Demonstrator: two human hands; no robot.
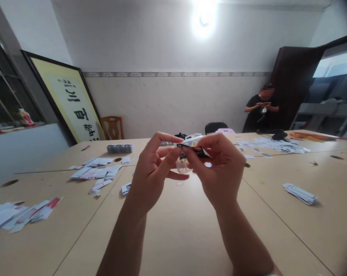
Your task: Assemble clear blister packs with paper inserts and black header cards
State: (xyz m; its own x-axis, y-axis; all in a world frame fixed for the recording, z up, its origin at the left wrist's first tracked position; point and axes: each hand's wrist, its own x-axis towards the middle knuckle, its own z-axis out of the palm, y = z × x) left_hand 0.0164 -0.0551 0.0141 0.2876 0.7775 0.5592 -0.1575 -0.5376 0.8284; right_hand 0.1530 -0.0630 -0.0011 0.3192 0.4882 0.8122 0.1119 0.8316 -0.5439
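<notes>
Above the middle of the table, my left hand (pixel 153 172) and my right hand (pixel 223 168) meet around a small clear plastic pack (pixel 182 166). A black printed label (pixel 200 152) lies across it, curling up at its right end. Both thumbs press on the label from the near side, and the fingers of each hand close behind the pack. My left little finger reaches out under it. Much of the pack is hidden by my fingers, so its exact kind does not show.
Piles of white paper slips (pixel 97 172) lie on the left of the table (pixel 173 230), with more slips (pixel 272 145) at the far right. A bundled stack (pixel 300 193) sits on the right. Dark wrapped packs (pixel 120 148) stand far left. A person (pixel 262 109) stands by the door.
</notes>
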